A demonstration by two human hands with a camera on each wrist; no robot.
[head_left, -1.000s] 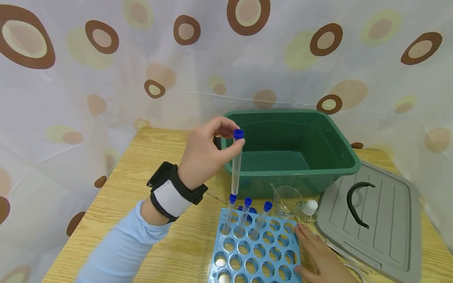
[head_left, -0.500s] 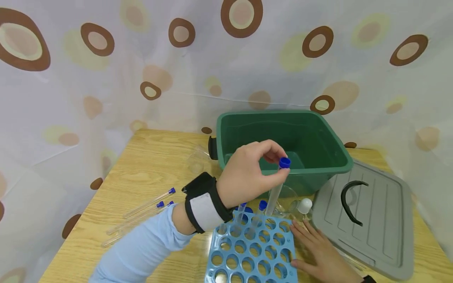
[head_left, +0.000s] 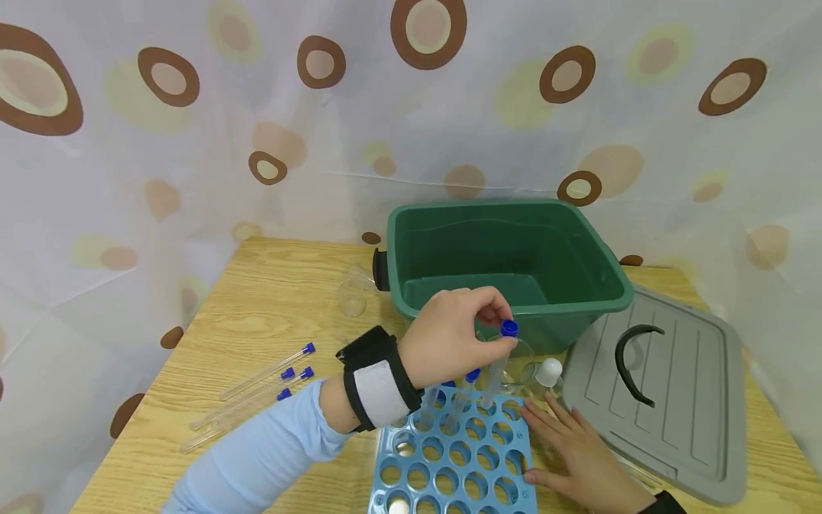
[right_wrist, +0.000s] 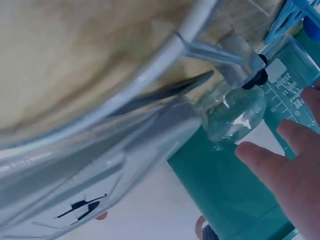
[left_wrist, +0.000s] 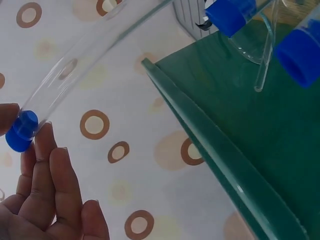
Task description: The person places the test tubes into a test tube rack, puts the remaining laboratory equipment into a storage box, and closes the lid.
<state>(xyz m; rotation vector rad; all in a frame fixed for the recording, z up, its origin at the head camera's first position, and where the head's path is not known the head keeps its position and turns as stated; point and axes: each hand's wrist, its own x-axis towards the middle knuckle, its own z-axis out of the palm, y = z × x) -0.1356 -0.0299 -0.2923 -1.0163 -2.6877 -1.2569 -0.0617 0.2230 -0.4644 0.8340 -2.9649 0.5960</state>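
In the head view, the left hand [head_left: 443,341] pinches a capped tube [head_left: 496,373] between thumb and fingers, slightly tilted over the rear row of the rack [head_left: 467,469]. The tube's lower end is at a hole there; how deep it sits, I cannot tell. The right hand [head_left: 578,457] lies flat, fingers extended, at the rack's right edge, gripping nothing. More tubes [head_left: 263,375] lie left of the rack; the tub [head_left: 510,310] stands behind it.

The step in hand looks like seating the tube; the next move calls for straightening it, lowering it fully, then releasing the cap.

In the left wrist view, the thumb and fingertips close on the blue cap [left_wrist: 21,131], the clear tube running out from it.

In the right wrist view, the fingers are loosely spread, near a bottle [right_wrist: 225,115] and beaker [right_wrist: 287,97] behind the rack.
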